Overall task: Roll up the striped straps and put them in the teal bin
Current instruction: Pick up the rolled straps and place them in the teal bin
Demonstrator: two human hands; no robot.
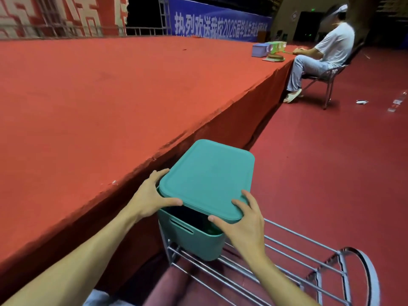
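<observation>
The teal bin (194,241) stands on a metal wire rack beside the red stage. Its teal lid (207,180) lies tilted over the top, leaving a dark gap at the near side. My left hand (150,195) grips the lid's near-left corner, thumb on top. My right hand (240,219) grips the lid's near-right edge, fingers on top and thumb under the rim. Something dark green shows inside the bin (213,228); no striped strap can be made out.
The metal wire rack (276,261) extends right, with a curved end. A red carpeted stage (99,96) fills the left. A person (324,51) sits on a chair at the far end, next to boxes (261,49) on the stage. Litter lies on the red floor (362,102).
</observation>
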